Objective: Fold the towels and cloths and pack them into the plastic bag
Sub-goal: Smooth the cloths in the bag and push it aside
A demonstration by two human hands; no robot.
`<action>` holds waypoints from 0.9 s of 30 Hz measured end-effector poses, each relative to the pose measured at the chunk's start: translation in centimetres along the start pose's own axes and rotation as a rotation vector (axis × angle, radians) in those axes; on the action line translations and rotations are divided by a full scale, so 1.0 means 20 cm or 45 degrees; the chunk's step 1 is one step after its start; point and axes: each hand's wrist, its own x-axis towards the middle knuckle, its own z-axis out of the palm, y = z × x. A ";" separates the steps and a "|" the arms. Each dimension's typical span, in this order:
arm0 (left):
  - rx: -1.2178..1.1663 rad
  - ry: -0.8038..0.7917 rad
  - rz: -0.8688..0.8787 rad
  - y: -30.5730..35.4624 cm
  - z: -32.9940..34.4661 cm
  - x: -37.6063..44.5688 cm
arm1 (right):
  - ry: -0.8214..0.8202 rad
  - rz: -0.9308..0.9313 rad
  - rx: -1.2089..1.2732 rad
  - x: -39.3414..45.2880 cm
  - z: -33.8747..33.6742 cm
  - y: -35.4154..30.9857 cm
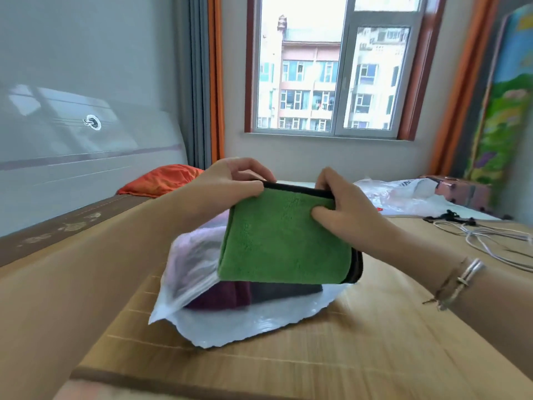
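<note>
Above the bag (230,327), both hands, left (230,180) and right (337,203), pinch the soft, light folded towel (285,241) by its top edge

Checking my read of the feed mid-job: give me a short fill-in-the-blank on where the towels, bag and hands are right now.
1. Both hands, left and right, hold the folded ____ towel by its top edge.
2. The towel's edge trim is ____.
3. A purple cloth and a grey cloth already lie inside the white ____.
4. Bracelets sit on the ____ wrist.

Missing words: green; black; bag; right
</note>
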 end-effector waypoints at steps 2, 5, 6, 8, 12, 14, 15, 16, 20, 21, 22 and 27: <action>0.089 0.093 0.080 -0.02 0.08 -0.11 | 0.033 -0.011 -0.065 -0.15 0.01 0.00; 0.019 0.220 0.120 -0.05 0.23 -0.35 | 0.065 -0.093 -0.231 -0.51 0.08 -0.06; -0.014 0.281 0.127 -0.06 0.27 -0.42 | 0.069 -0.118 -0.286 -0.61 0.09 -0.08; 0.016 0.379 0.102 -0.11 0.36 -0.55 | 0.003 -0.198 -0.457 -0.80 0.12 -0.12; 0.234 0.406 0.028 -0.25 0.43 -0.68 | -0.139 -0.400 -0.958 -0.92 0.19 -0.13; 0.376 0.295 0.063 -0.30 0.43 -0.70 | -0.190 -0.333 -1.041 -0.91 0.22 -0.17; 0.482 0.263 0.066 -0.32 0.43 -0.71 | -0.224 -0.286 -1.049 -0.90 0.25 -0.17; 0.566 0.260 0.068 -0.36 0.43 -0.72 | -0.256 -0.255 -1.060 -0.88 0.29 -0.16; 0.809 0.322 0.105 -0.52 0.42 -0.68 | -0.353 -0.131 -1.126 -0.75 0.49 -0.08; 0.897 0.352 0.123 -0.54 0.41 -0.65 | -0.373 -0.089 -1.105 -0.70 0.55 -0.05; 0.985 0.414 0.133 -0.56 0.41 -0.63 | -0.384 -0.037 -1.077 -0.66 0.61 0.00; 1.280 0.681 0.110 -0.71 0.37 -0.45 | -0.339 0.164 -1.065 -0.39 0.88 0.20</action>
